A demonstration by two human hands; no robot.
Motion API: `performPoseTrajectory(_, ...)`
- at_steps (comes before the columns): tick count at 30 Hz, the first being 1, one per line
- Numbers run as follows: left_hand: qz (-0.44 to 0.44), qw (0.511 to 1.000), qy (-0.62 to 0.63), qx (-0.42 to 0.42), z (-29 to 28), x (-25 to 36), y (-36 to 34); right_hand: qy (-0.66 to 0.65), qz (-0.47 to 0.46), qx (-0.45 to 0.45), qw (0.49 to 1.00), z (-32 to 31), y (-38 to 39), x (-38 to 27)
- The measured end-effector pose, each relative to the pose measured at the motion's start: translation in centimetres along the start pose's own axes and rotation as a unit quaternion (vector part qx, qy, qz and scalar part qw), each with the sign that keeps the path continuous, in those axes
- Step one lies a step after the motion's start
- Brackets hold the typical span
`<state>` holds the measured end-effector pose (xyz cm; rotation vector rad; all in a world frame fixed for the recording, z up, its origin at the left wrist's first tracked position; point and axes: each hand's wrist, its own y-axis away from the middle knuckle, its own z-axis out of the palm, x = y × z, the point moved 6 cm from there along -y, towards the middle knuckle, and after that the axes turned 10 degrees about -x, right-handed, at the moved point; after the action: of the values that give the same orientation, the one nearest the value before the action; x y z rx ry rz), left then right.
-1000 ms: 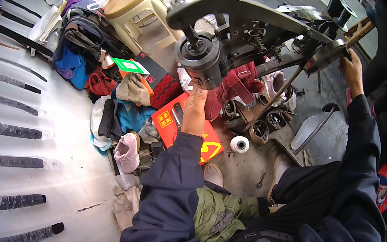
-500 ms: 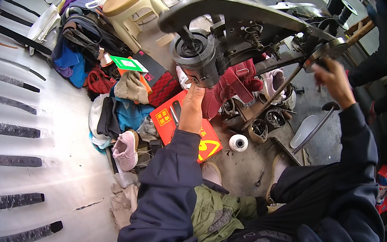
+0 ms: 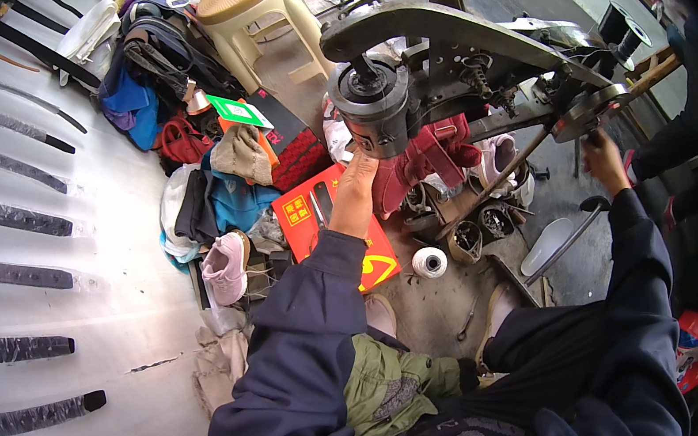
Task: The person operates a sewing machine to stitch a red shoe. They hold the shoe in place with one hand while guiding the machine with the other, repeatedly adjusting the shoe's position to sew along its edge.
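A dark metal shoe-stitching machine stands ahead of me, its round head at the left end of the arm. Beneath that head is a dark red shoe with straps. My left hand grips the shoe's near left side, thumb up, the other fingers mostly hidden. At the machine's right end, my right hand is closed at the lower edge of the hand wheel, apparently round its handle, which the fingers cover.
A red box, a white thread spool and cups of small metal bits lie below the machine. Left are a pink shoe and wrapped straps on a white surface. A beige stool stands behind; another person's leg is at right.
My right hand has swung from the wheel's front to below it, turning the wheel. My left hand stays on the shoe. The whole view has shifted slightly.
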<state>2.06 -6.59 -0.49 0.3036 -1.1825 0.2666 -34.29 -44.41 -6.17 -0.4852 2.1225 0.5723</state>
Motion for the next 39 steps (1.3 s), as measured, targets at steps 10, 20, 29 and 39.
performPoseTrajectory(10,0.028,0.999,-0.032,0.003,-0.1,0.1,-0.4,-0.001,-0.153,-0.001,0.988,0.9,7.1,-16.1)
performPoseTrajectory(20,-0.022,1.0,-0.001,-0.004,-0.6,-0.8,-0.4,0.098,-0.089,0.208,0.969,-7.9,-0.2,-4.4)
performPoseTrajectory(29,0.101,0.994,-0.045,0.019,-0.8,-0.1,-0.8,0.029,0.036,-0.069,0.997,5.3,1.6,-0.9)
performPoseTrajectory(39,0.136,0.963,-0.215,0.088,0.6,4.2,2.8,0.028,0.033,-0.093,0.995,6.5,3.0,-4.3)
